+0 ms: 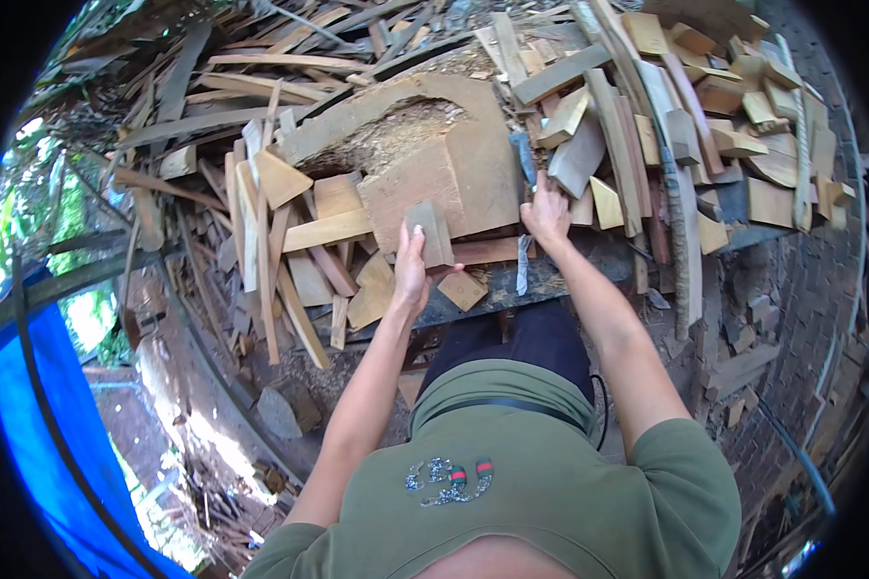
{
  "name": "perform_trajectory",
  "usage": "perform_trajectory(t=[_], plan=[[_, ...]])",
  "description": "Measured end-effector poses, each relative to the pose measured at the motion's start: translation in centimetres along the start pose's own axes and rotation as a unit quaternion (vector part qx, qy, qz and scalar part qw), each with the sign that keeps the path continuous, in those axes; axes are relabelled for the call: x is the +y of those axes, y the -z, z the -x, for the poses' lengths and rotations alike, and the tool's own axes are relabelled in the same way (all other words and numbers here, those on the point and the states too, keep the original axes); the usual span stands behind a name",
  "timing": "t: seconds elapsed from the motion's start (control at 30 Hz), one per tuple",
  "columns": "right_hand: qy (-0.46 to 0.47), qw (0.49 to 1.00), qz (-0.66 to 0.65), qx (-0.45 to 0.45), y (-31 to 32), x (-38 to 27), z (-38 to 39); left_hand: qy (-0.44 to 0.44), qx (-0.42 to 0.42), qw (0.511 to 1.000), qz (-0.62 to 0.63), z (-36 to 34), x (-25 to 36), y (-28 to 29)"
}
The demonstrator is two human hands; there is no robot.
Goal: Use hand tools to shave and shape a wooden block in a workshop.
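My left hand (412,275) is closed around a small grey-brown wood block (432,232), with the thumb lying on its upper face. The block rests over the near part of a large wooden slab (488,145), whose far side has a rough hollow. To the slab's right, my right hand (547,212) is closed with its fingers bent, beside the lower end of a narrow blue piece (522,154). What its fingers grip is hidden. A pale blue-grey strip (522,265) hangs at the bench edge just below that hand.
Wood offcuts (333,227) lie heaped to the left, and more blocks (772,159) are piled at the right. Long strips (280,63) cover the far side. A crooked pole (681,222) slants past the bench's right part. A blue tarp (48,415) hangs at far left.
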State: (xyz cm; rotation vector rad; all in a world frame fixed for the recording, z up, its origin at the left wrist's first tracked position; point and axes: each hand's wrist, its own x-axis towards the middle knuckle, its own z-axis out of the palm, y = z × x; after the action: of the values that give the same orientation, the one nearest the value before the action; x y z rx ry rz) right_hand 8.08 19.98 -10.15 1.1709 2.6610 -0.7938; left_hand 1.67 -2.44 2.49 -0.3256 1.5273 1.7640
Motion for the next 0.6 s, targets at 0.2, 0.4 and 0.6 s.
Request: perform_trajectory(t=[0.2,0.4,0.6], plan=[[-0.028,0.984,-0.174,0.008,3.0,-1.1,6.1,-0.164,0.043,0.959,-0.229,-4.9,-1.4,2.1],[-0.044,0.845,-0.514,-0.141,8.9,-5.1,12.8,-0.198,0.071,0.813,-0.544,-5.7,1.6,1.0],[-0.078,0.669,-0.707,-0.216,10.3,-6.6,15.7,-0.220,0.070,0.742,-0.630,-5.8,1.1,0.7]])
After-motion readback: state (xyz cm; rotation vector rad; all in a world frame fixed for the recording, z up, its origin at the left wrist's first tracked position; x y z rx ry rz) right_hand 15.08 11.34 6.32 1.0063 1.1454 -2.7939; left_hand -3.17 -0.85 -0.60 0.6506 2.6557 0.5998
